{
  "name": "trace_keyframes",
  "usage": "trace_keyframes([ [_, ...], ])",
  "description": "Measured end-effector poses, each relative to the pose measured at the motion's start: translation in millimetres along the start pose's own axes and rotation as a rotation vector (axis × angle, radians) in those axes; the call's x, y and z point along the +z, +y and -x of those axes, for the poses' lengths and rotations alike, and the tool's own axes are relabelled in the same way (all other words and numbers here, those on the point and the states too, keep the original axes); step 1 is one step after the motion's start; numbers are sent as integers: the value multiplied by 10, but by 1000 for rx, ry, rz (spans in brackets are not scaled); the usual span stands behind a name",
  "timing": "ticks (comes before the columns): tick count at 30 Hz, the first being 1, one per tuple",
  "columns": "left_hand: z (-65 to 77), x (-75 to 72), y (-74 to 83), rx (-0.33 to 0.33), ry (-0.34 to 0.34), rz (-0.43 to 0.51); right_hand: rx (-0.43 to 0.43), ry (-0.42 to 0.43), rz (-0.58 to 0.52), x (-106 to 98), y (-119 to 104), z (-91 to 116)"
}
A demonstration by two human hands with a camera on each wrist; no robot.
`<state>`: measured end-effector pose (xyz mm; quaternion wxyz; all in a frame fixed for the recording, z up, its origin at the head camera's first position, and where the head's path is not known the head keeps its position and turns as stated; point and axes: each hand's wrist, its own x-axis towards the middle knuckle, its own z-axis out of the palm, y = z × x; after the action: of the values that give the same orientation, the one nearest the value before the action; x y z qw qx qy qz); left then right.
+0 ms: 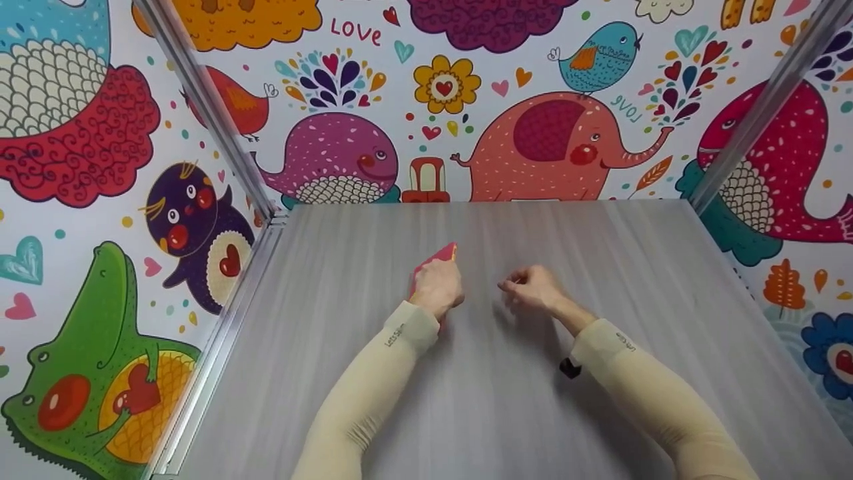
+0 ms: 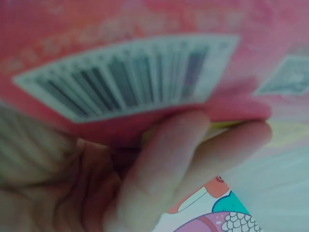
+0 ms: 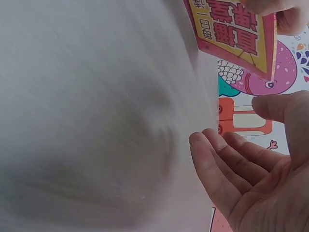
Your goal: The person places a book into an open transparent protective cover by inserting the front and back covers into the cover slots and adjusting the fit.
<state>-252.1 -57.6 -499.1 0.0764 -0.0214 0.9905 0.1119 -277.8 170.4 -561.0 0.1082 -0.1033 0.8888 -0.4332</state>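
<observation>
My left hand [image 1: 438,287] grips a thin pink-red book [image 1: 440,255] by its edge, holding it upright above the table. In the left wrist view, the book's pink side [image 2: 241,19] carries a white barcode label [image 2: 130,79], and fingers curl under its edge. The right wrist view shows its other side, a yellow panel [image 3: 236,29] with large red Chinese characters. To the right of the book, my right hand [image 1: 533,287] is apart from it, with fingers loosely bent and thumb spread; nothing is in its grasp.
Both hands are over a grey wood-grain table [image 1: 320,320]. Metal rails [image 1: 220,320] run along its left side and up the corners. Cartoon-printed walls [image 1: 433,153] close off the back and sides. A small black object [image 1: 570,367] shows beside the right wrist.
</observation>
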Motion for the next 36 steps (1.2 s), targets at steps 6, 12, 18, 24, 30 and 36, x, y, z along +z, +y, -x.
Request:
trace_keyframes([
  [6, 73, -207, 1, -17, -36, 103, 14, 3, -11, 2, -47, -37],
  [12, 87, -333, -35, -27, -64, 241, 54, 0, -60, -13, -95, -93],
  [18, 52, -386, -95, 17, -87, 328, 75, -16, -143, -14, -143, -129],
  [24, 18, -408, -134, 71, -76, 394, 108, -16, -179, -2, -174, -166],
  [30, 19, -414, -164, 100, -66, 519, 159, -14, -229, 9, -180, -207],
  [36, -2, -389, -170, 155, -13, 637, 212, -1, -246, 22, -211, -239],
])
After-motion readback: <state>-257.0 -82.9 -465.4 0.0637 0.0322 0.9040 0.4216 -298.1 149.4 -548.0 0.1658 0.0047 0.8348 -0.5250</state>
